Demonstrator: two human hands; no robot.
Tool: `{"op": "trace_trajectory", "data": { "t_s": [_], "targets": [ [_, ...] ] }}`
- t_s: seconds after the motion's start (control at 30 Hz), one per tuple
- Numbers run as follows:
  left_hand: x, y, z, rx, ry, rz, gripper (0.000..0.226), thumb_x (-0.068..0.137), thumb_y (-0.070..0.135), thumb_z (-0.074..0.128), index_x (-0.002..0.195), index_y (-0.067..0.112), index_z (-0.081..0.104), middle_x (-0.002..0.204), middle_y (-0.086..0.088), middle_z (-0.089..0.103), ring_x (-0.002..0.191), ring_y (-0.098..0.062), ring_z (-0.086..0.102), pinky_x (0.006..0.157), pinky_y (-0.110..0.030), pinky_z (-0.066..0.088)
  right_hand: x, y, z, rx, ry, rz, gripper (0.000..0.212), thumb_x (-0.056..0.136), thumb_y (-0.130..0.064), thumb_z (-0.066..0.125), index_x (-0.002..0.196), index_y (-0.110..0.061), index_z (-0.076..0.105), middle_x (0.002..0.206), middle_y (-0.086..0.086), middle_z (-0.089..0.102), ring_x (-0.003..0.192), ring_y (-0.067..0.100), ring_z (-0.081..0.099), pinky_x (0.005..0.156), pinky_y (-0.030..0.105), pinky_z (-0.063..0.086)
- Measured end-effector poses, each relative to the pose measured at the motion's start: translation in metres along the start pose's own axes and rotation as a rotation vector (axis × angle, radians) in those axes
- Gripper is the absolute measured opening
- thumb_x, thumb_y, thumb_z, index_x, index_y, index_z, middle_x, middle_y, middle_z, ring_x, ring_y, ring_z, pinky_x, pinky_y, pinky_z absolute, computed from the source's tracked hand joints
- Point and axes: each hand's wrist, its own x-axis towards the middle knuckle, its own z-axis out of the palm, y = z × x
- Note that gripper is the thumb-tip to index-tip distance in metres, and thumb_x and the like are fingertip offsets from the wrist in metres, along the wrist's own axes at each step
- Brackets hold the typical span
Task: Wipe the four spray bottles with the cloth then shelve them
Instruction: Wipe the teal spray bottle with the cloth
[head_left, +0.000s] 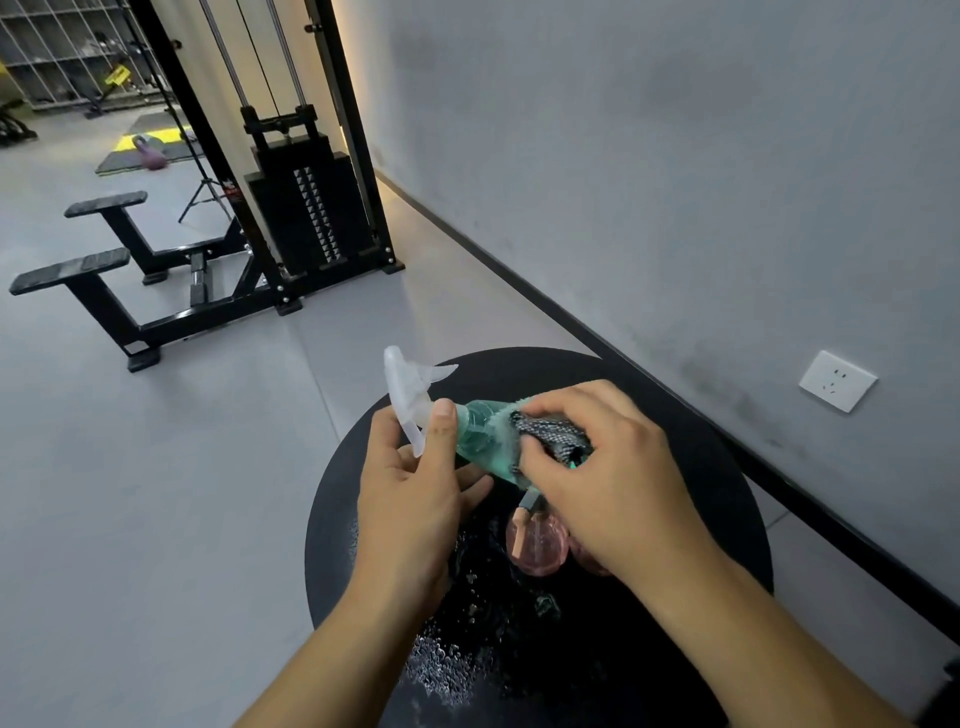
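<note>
Wiping is in progress on one bottle; no shelving is visible. The green spray bottle (480, 434) is held tilted, nearly horizontal, above the round black table (727, 499), with its trigger head pointing left and away from the person.

Grip state:
- The left hand (415, 499) grips the bottle at the neck, thumb laid over the collar just below the white trigger head (410, 392).
- The right hand (613, 483) presses the cloth (550, 434) around the bottle body, fingers curled over it.

Progress, as a judgement: at least one pink spray bottle (535, 540) stands on the table directly under the right hand, and a second pink shape beside it is mostly hidden by the wrist. Whether these are already wiped cannot be told. The fourth bottle and the shelf for storage are not identifiable near the table. Most of the task therefore appears to remain: finishing this bottle, any unwiped ones, then all shelving.

Materials and shapes:
- Green bottle: translucent tinted plastic, cylindrical body narrowing to the neck; trigger head is frosted, semi-clear plastic.
- Cloth: dark woven or knitted face with a speckled pattern, teal edging.
- Pink bottle: translucent, rounded body.
- Table: matte black disc, scattered with water droplets (447, 670), which suggests slippery wet surfaces.
</note>
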Motion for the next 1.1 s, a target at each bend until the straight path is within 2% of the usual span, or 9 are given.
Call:
{"op": "trace_trajectory", "data": {
  "t_s": [0.1, 0.23, 0.33, 0.43, 0.5, 0.63, 0.8, 1.0, 1.1],
  "targets": [
    [-0.003, 0.001, 0.001, -0.003, -0.049, 0.001, 0.017, 0.105, 0.035, 0.063, 0.112, 0.02, 0.062, 0.103, -0.01, 0.08, 0.089, -0.03, 0.082, 0.072, -0.034, 0.066, 0.004, 0.004, -0.003, 0.024, 0.006, 0.083, 0.02, 0.087, -0.023, 0.077, 0.103, -0.035, 0.076, 0.106, -0.021, 0.064, 0.097, -0.011, 0.06, 0.075, 0.002, 0.044],
    [-0.006, -0.003, 0.005, 0.014, -0.093, -0.016, 0.015, 0.103, 0.034, 0.066, 0.11, 0.021, 0.066, 0.102, -0.014, 0.077, 0.091, -0.029, 0.079, 0.073, -0.033, 0.064, -0.003, -0.002, 0.004, 0.037, -0.024, 0.004, 0.024, 0.089, -0.025, 0.078, 0.11, -0.035, 0.077, 0.109, -0.022, 0.063, 0.105, -0.003, 0.062, 0.083, 0.008, 0.049],
    [-0.009, -0.009, 0.008, 0.019, -0.117, -0.019, 0.009, 0.103, 0.032, 0.067, 0.106, 0.024, 0.068, 0.106, -0.017, 0.076, 0.097, -0.035, 0.079, 0.077, -0.035, 0.065, 0.001, 0.0, 0.003, 0.065, 0.031, 0.085, 0.018, 0.086, -0.026, 0.079, 0.102, -0.034, 0.077, 0.103, -0.02, 0.066, 0.099, -0.004, 0.063, 0.08, 0.008, 0.049],
    [-0.014, -0.011, 0.011, 0.029, -0.142, -0.005, 0.007, 0.102, 0.032, 0.067, 0.105, 0.026, 0.069, 0.107, -0.015, 0.077, 0.099, -0.033, 0.08, 0.083, -0.041, 0.065, 0.007, 0.007, 0.0, 0.054, 0.11, 0.192, 0.014, 0.085, -0.029, 0.078, 0.098, -0.033, 0.075, 0.1, -0.017, 0.068, 0.094, -0.004, 0.063, 0.075, 0.008, 0.047],
    [-0.014, -0.01, 0.013, 0.026, -0.142, 0.0, 0.007, 0.103, 0.031, 0.067, 0.107, 0.024, 0.068, 0.107, -0.014, 0.077, 0.099, -0.031, 0.08, 0.082, -0.039, 0.066, 0.008, 0.007, -0.001, 0.066, 0.11, 0.209, 0.014, 0.086, -0.028, 0.077, 0.099, -0.033, 0.075, 0.101, -0.016, 0.069, 0.094, -0.003, 0.064, 0.071, 0.005, 0.046],
    [-0.013, -0.006, 0.013, -0.034, -0.132, -0.014, 0.014, 0.104, 0.026, 0.064, 0.111, 0.013, 0.064, 0.109, -0.02, 0.075, 0.095, -0.03, 0.08, 0.075, -0.031, 0.064, -0.001, -0.003, -0.001, 0.12, 0.026, 0.098, 0.016, 0.086, -0.023, 0.079, 0.099, -0.033, 0.076, 0.101, -0.018, 0.066, 0.093, -0.004, 0.065, 0.069, 0.007, 0.051],
    [-0.015, -0.003, 0.013, -0.057, -0.144, -0.012, 0.02, 0.105, 0.027, 0.062, 0.117, 0.011, 0.063, 0.109, -0.012, 0.079, 0.098, -0.031, 0.081, 0.076, -0.031, 0.065, 0.006, 0.006, -0.009, 0.047, 0.084, 0.178, 0.013, 0.088, -0.028, 0.077, 0.099, -0.034, 0.073, 0.101, -0.018, 0.069, 0.094, -0.003, 0.065, 0.072, 0.008, 0.049],
    [-0.01, -0.001, 0.01, -0.101, -0.071, -0.044, 0.025, 0.104, 0.035, 0.061, 0.114, 0.012, 0.062, 0.102, -0.009, 0.081, 0.09, -0.03, 0.079, 0.073, -0.035, 0.065, -0.009, -0.006, 0.0, -0.025, 0.0, -0.107, 0.025, 0.091, -0.015, 0.074, 0.11, -0.03, 0.074, 0.112, -0.021, 0.062, 0.109, -0.005, 0.06, 0.089, 0.001, 0.041],
    [-0.009, 0.003, 0.006, -0.117, -0.016, -0.042, 0.025, 0.106, 0.032, 0.059, 0.115, 0.008, 0.059, 0.104, -0.012, 0.081, 0.091, -0.031, 0.082, 0.073, -0.034, 0.066, -0.002, 0.006, -0.007, -0.041, -0.003, -0.005, 0.023, 0.089, -0.013, 0.073, 0.103, -0.031, 0.073, 0.108, -0.019, 0.062, 0.1, -0.011, 0.059, 0.076, -0.003, 0.04]
  ]
}}
